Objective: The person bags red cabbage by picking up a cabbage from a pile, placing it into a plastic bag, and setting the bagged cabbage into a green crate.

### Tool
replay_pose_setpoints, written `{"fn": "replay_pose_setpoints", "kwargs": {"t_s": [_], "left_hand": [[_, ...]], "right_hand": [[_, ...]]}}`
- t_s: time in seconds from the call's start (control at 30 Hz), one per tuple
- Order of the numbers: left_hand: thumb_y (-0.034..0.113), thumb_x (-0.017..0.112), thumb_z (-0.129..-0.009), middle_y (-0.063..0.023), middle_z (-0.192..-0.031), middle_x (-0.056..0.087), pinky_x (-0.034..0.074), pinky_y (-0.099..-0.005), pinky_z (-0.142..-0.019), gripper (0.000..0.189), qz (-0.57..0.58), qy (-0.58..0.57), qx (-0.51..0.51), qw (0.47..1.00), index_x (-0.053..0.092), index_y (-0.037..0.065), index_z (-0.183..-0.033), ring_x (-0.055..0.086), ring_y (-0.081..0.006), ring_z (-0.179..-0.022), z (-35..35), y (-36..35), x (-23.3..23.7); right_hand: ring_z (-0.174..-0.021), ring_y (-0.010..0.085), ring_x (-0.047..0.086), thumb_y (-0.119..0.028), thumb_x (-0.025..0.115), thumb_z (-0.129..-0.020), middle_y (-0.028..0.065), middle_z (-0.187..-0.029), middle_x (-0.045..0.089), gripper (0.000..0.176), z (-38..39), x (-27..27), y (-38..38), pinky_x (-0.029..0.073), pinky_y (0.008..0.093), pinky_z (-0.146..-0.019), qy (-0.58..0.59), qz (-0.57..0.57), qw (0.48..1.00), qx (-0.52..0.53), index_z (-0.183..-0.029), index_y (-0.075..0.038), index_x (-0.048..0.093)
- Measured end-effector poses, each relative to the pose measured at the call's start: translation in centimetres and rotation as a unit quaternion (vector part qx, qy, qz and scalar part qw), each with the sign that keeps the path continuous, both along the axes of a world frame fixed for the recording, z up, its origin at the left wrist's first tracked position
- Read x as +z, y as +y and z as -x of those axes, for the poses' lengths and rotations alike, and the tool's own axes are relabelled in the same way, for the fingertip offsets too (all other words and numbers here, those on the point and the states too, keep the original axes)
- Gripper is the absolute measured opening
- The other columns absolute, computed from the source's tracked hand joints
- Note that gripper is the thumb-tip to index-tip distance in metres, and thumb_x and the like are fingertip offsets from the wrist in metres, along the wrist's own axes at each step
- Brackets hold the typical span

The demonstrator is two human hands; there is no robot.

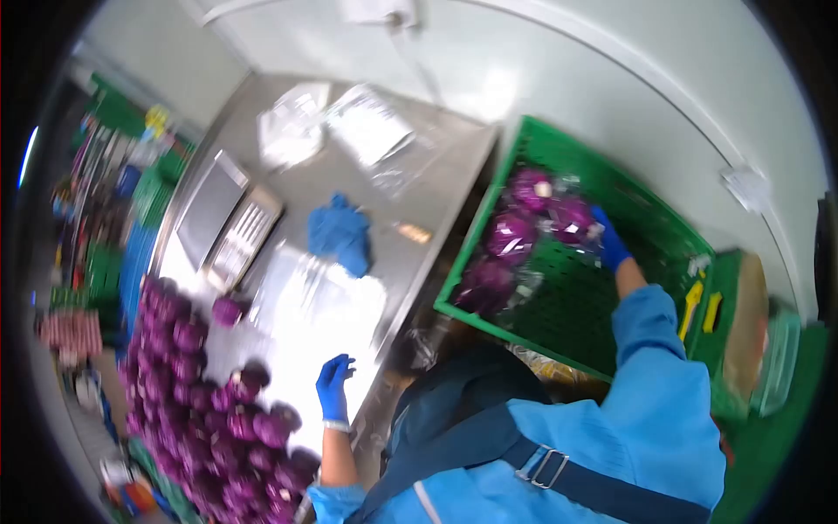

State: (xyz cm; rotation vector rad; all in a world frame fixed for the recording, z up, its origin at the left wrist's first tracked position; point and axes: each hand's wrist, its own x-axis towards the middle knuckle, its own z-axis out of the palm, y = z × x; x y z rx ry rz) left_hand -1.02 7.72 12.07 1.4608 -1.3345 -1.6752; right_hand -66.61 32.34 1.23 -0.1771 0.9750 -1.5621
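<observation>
My right hand, in a blue glove, reaches into a green plastic crate. Its fingers are around the side of a red cabbage in clear plastic wrap. More wrapped red cabbages lie at the crate's left end. Above the edge of the steel table, my left hand, also gloved, holds nothing, its fingers loosely bent and apart. Clear plastic bags lie flat on the table beyond it. To its left is a large heap of unwrapped red cabbages, with a single cabbage apart from it.
A scale stands at the table's far left. A crumpled blue glove or cloth and white plastic packs lie on the steel table. Yellow-handled tools sit by the crate's right end. White walls rise behind.
</observation>
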Motion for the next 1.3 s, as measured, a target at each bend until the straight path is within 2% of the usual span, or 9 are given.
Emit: {"fn": "replay_pose_setpoints", "kwargs": {"t_s": [0.07,0.13,0.2,0.37,0.43,0.67,0.9,1.13,1.3], "left_hand": [[0.008,0.057,-0.088,-0.0091,-0.096,0.067,0.049,-0.0268,-0.072,0.021,0.031,-0.019,0.034,0.999,0.062,-0.002,-0.106,0.062,-0.0155,-0.081,-1.8,-0.9,-1.7],[0.007,0.060,-0.086,-0.0064,-0.093,0.066,0.047,-0.0261,-0.069,0.019,0.079,-0.055,0.061,0.993,0.064,0.001,-0.104,0.059,-0.0132,-0.073,-2.8,-1.9,-3.9],[0.008,0.064,-0.084,-0.0054,-0.093,0.064,0.047,-0.0270,-0.067,0.018,0.167,-0.142,0.060,0.974,0.064,0.004,-0.102,0.056,-0.0141,-0.070,-2.0,-2.5,-5.2],[0.005,0.071,-0.077,-0.0069,-0.092,0.061,0.047,-0.0278,-0.065,0.020,0.460,-0.319,-0.063,0.826,0.066,0.008,-0.096,0.057,-0.0168,-0.069,-1.8,-6.2,-11.0],[0.003,0.069,-0.078,-0.0068,-0.085,0.063,0.048,-0.0275,-0.067,0.016,0.276,-0.220,-0.014,0.936,0.066,0.005,-0.094,0.058,-0.0152,-0.069,-3.0,-8.0,-14.5],[-0.001,0.066,-0.081,-0.0058,-0.085,0.066,0.049,-0.0262,-0.077,0.008,0.099,0.048,0.045,0.993,0.064,0.000,-0.089,0.061,-0.0126,-0.080,-5.1,-9.5,-8.8],[0.001,0.068,-0.081,-0.0051,-0.082,0.065,0.047,-0.0259,-0.074,0.006,0.066,0.151,0.116,0.980,0.064,0.001,-0.086,0.058,-0.0109,-0.077,-6.9,-4.9,-5.0],[0.010,0.064,-0.085,-0.0093,-0.076,0.066,0.048,-0.0297,-0.064,0.010,0.210,-0.037,0.230,0.950,0.056,0.003,-0.088,0.063,-0.0169,-0.069,-13.4,-7.3,-4.9],[0.003,0.060,-0.087,-0.0116,-0.081,0.066,0.050,-0.0311,-0.067,0.007,0.232,-0.052,0.202,0.950,0.056,0.003,-0.093,0.065,-0.0214,-0.071,-14.3,-7.3,-2.7]], "right_hand": [[-0.095,0.0253,0.062,-0.045,0.044,-0.096,0.0104,-0.103,0.066,0.053,-0.7,0.4,-0.9,0.048,0.0355,-0.086,0.157,-0.197,0.960,-0.125,-0.130,-0.006,0.050],[-0.119,0.0278,0.050,-0.050,0.037,-0.096,0.0188,-0.134,0.049,0.060,-0.1,4.1,-1.2,0.036,0.0369,-0.101,0.552,-0.455,0.695,0.078,-0.135,-0.004,0.044],[-0.116,0.0308,0.053,-0.046,0.040,-0.095,0.0181,-0.129,0.053,0.059,3.3,0.2,0.9,0.040,0.0384,-0.099,0.497,-0.309,0.811,0.021,-0.132,-0.001,0.046],[-0.117,0.0283,0.050,-0.039,0.045,-0.095,0.0175,-0.126,0.055,0.052,3.5,1.9,-1.4,0.037,0.0367,-0.101,0.719,-0.399,0.569,-0.001,-0.130,-0.002,0.049],[-0.114,0.0245,0.052,-0.033,0.049,-0.095,0.0150,-0.124,0.056,0.046,-0.7,7.2,-5.1,0.037,0.0349,-0.100,0.790,-0.418,0.444,-0.057,-0.128,-0.002,0.051],[-0.078,0.0138,0.060,-0.012,0.064,-0.085,0.0065,-0.084,0.065,0.014,-37.6,23.3,-20.6,0.048,0.0301,-0.074,0.661,-0.024,0.743,0.101,-0.096,-0.002,0.065],[-0.071,0.0155,0.064,-0.029,0.070,-0.083,0.0094,-0.083,0.066,0.036,-54.9,6.9,-28.7,0.051,0.0276,-0.065,0.294,-0.053,0.880,0.370,-0.098,0.003,0.063],[-0.077,0.0184,0.066,-0.018,0.066,-0.085,0.0108,-0.090,0.066,0.026,-52.6,5.1,-30.8,0.051,0.0290,-0.066,0.359,-0.155,0.820,0.419,-0.101,0.002,0.061],[-0.100,0.0321,0.059,-0.015,0.066,-0.081,0.0155,-0.113,0.060,0.035,-56.3,10.6,-31.3,0.046,0.0397,-0.087,0.710,0.222,0.599,0.296,-0.112,0.000,0.058]]}}
